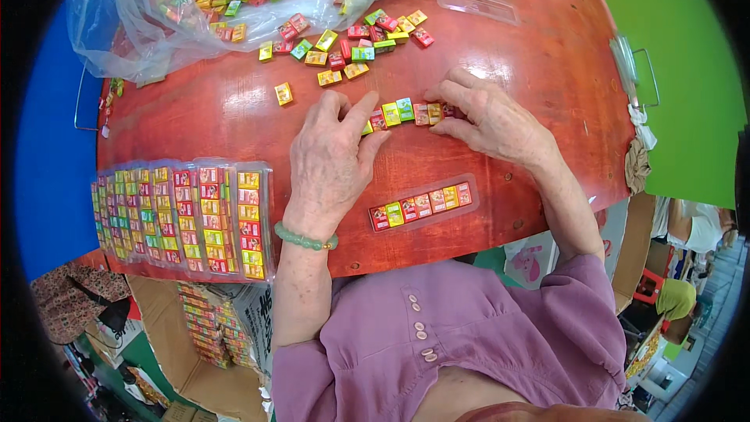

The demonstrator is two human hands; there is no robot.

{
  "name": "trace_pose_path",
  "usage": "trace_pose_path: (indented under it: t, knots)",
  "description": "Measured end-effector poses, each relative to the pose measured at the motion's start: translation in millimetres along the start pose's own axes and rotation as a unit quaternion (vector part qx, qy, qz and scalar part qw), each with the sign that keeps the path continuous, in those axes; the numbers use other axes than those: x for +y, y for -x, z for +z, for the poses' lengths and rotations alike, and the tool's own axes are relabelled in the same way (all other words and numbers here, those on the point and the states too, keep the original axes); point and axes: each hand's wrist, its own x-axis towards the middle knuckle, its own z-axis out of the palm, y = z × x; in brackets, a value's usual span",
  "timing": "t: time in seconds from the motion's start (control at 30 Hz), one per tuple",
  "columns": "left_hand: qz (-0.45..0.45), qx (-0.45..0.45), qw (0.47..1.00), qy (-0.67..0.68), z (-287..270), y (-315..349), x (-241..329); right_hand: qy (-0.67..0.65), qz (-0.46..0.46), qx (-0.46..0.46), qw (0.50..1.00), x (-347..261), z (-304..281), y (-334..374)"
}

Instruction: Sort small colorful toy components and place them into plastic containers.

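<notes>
A row of small coloured boxes (391, 115) in red, yellow and green lies on the table between my hands, with a narrow gap in its middle. My left hand (332, 152), a green bead bracelet at its wrist, pinches the left end between thumb and fingers. At the right end, the thumb and fingers of my right hand (492, 121) close around the last boxes and partly hide them. Nearer to me lies a clear plastic tray (422, 219) filled with a single row of red and yellow boxes.
Several filled clear trays (187, 219) lie side by side at the left. Loose boxes (336, 55) are scattered beyond my hands, before a clear plastic bag (266, 27) spilling more. An empty clear tray (477, 5) lies at the back. A cardboard carton (187, 344) stands below the table's left edge.
</notes>
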Motion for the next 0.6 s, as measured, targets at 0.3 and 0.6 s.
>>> trace_pose_path:
  t: [0.3, 0.6]
  knots:
    - [0.021, 0.011, 0.999, -0.033, 6, -1, -1, -0.003, -0.008, 0.047, 0.999, -9, 15, -5]
    - [0.048, 0.002, 0.998, -0.048, 3, -6, 7, 0.057, -0.049, 0.145, 0.987, 0, 30, -2]
